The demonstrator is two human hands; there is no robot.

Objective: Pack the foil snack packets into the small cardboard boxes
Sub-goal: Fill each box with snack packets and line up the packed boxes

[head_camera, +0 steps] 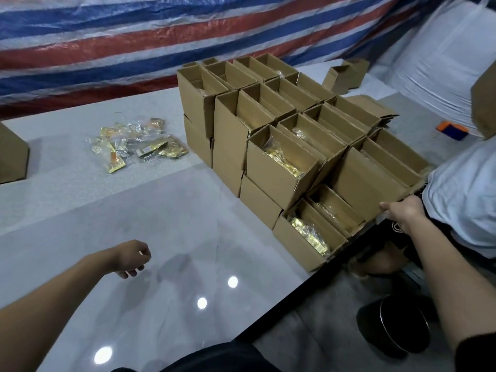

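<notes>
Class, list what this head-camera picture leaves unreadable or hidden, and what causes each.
Head view:
- Lower-tier boxes: contents hidden by the boxes stacked on them.
- Loose packets: print too small and blurred.
- Left-edge box: cut off by the frame.
- Right hand: fingers hidden behind the near box, so the grip is unclear.
- Orange-and-blue object: too small to identify.

stacked open cardboard boxes (pixel 279 167) (some filled), loose foil packets (pixel 134 146) beside
</notes>
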